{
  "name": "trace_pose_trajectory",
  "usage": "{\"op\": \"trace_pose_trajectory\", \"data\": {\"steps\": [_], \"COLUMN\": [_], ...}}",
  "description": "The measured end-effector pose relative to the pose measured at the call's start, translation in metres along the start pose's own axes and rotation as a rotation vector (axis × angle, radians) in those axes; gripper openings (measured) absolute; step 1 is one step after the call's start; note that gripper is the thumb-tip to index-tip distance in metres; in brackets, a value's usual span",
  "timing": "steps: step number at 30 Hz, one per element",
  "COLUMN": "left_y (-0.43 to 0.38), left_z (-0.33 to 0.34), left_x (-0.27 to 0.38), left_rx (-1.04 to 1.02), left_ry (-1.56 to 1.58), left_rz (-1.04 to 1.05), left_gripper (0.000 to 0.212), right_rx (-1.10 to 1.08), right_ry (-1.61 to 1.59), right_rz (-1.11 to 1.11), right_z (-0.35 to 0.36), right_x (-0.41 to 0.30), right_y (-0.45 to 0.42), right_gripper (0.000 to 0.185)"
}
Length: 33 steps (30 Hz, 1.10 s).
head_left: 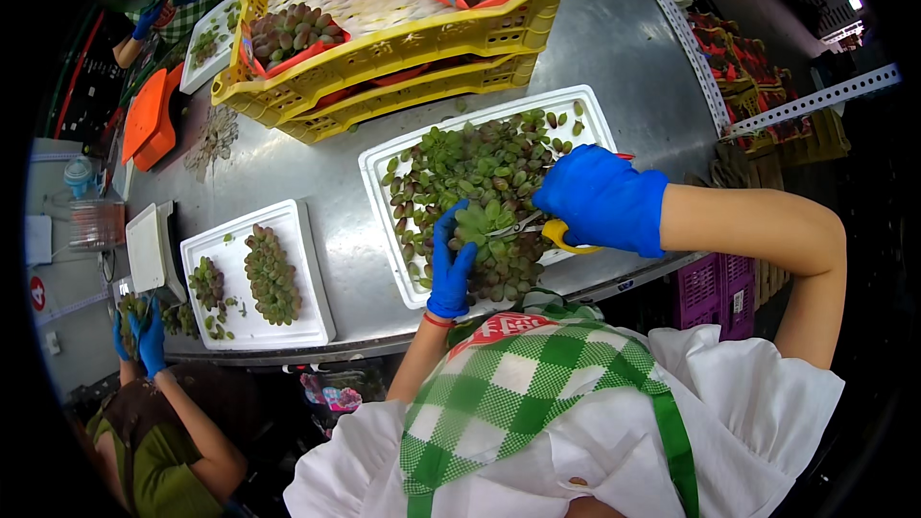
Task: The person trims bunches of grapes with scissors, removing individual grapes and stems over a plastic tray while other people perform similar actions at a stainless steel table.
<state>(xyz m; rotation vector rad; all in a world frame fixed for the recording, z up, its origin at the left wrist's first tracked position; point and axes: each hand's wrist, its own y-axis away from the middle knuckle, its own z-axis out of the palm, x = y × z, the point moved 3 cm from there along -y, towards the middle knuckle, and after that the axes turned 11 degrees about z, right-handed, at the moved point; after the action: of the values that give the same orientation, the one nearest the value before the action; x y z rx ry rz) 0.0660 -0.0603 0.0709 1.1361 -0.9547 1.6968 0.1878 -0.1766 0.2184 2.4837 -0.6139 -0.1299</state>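
Both hands wear blue gloves. My right hand [601, 198] grips yellow-handled scissors [568, 237], whose metal blades reach into a green and purplish bunch of grapes [496, 259]. My left hand [451, 259] is at the bunch's left side, fingers curved against it; its hold is partly hidden. The bunch is at the near edge of a white foam tray [374, 180]. More grapes [460, 165], in clusters and loose, cover much of that tray. A small red thing shows just beyond my right hand.
Stacked yellow crates [403, 36] with grapes in red wraps stand beyond the tray. Left are another foam tray [316, 295] with grape bunches, a scale [155, 252] and an orange device [151, 119]. One co-worker's gloved hands [147, 338] are lower left; another person works upper left.
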Motion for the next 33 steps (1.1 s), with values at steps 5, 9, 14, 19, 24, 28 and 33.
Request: {"op": "trace_pose_trajectory", "data": {"steps": [5,9,14,19,24,28,33], "left_y": [0.001,0.0,-0.001,-0.002,-0.003,-0.004,0.001], "left_z": [-0.001,-0.001,0.001,0.001,0.002,0.002,-0.006], "left_x": [-0.004,-0.004,-0.003,-0.004,-0.003,-0.005,-0.015], "left_rx": [0.008,0.01,-0.015,-0.021,-0.018,-0.009,0.013], "left_ry": [0.022,0.004,-0.018,-0.023,-0.029,-0.067,-0.016], "left_rz": [-0.007,-0.005,0.006,-0.01,-0.03,0.005,0.01], "left_gripper": [0.05,0.05,0.051,0.052,0.051,0.05,0.048], "right_rx": [-0.096,-0.165,-0.197,-0.221,-0.176,-0.118,0.0], "right_ry": [0.103,0.079,0.095,0.132,0.142,0.076,-0.163], "right_rz": [-0.064,-0.037,-0.073,-0.088,-0.13,-0.091,0.041], "right_z": [-0.003,-0.012,-0.019,-0.026,-0.03,-0.027,-0.038], "right_x": [0.0,-0.001,0.0,-0.004,-0.006,0.0,0.008], "right_y": [-0.007,-0.011,-0.021,-0.029,-0.029,-0.029,-0.012], "right_gripper": [0.02,0.021,0.019,0.02,0.02,0.021,0.023]}}
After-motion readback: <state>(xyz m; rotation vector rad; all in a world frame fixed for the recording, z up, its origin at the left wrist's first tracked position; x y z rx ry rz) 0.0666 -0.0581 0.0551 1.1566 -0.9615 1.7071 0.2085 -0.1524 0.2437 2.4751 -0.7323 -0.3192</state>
